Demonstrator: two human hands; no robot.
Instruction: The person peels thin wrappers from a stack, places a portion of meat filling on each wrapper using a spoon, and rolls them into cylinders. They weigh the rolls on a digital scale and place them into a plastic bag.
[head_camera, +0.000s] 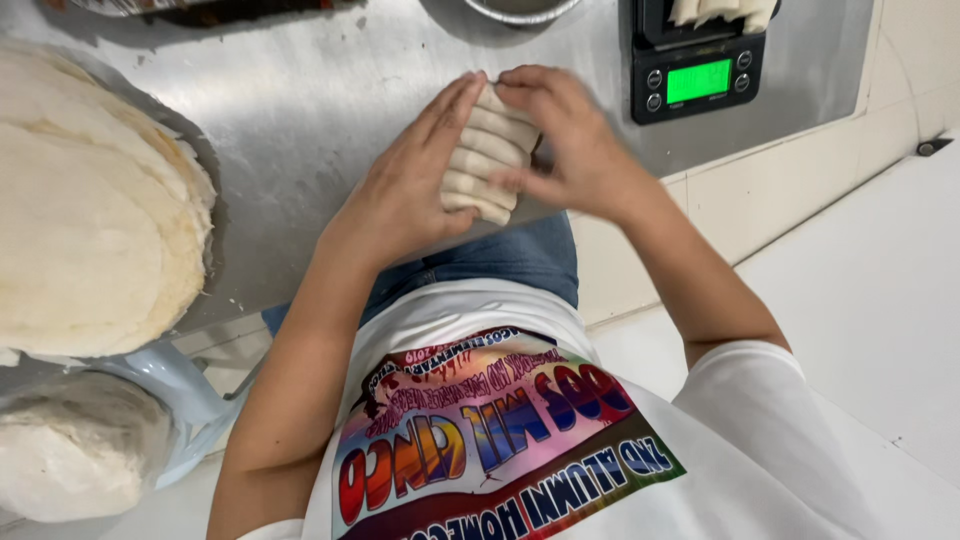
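Near the tabletop's (300, 120) front edge, both hands' fingers squeeze soft, probably light dough pieces (487, 155) from both sides: left hand (405, 185), right hand (570, 145).

Pale ridged dough roll (487, 155), edge-of-table

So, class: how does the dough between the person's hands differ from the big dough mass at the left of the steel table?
The rolled dough pieces are small, ridged strips pressed together between the left hand and right hand. The big dough mass is far larger, smooth, domed and untouched. Both are pale cream and on the steel table.
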